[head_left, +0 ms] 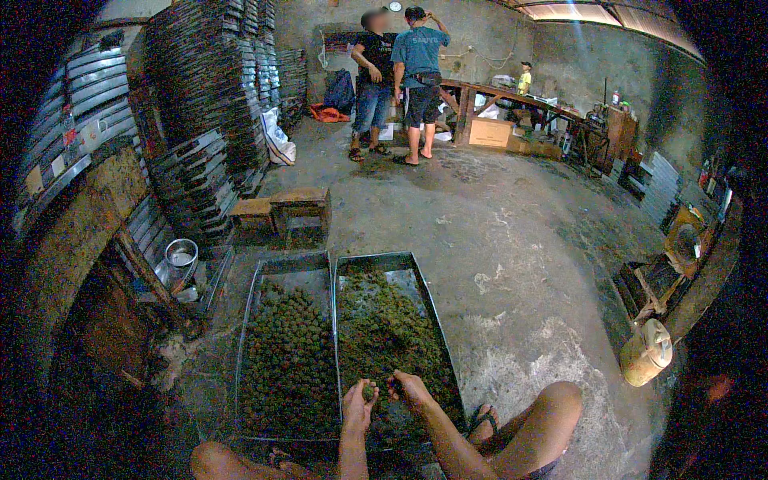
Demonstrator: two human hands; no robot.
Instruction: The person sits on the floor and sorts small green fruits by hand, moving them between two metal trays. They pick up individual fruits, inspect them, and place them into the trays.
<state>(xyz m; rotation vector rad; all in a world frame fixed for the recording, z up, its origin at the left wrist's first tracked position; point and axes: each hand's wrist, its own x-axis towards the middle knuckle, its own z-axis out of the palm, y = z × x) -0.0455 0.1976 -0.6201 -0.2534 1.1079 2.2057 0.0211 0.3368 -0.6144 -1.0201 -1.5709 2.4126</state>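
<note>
Two long metal trays lie side by side on the floor before me. The left tray [240, 360] holds many small dark green balls [291, 336]. Loose green-brown plant-like material [384, 312] is spread in the right tray [441, 324], with bare metal showing at its far end. My left hand [360, 401] is above the near part of the trays, close to their shared edge, its fingers around a green ball [368, 393]. Just to its right, my right hand [408, 387] is over the right tray with its fingertips pinched on a small dark bit, too small to make out.
Beyond the trays stand wooden stools [300, 198]. A metal pot [181, 253] is at the left, near tall stacks of metal trays [198, 90]. A yellowish plastic container [647, 354] stands right. Two people [420, 66] stand by a wooden workbench [510, 96]; a small figure in yellow is farther back.
</note>
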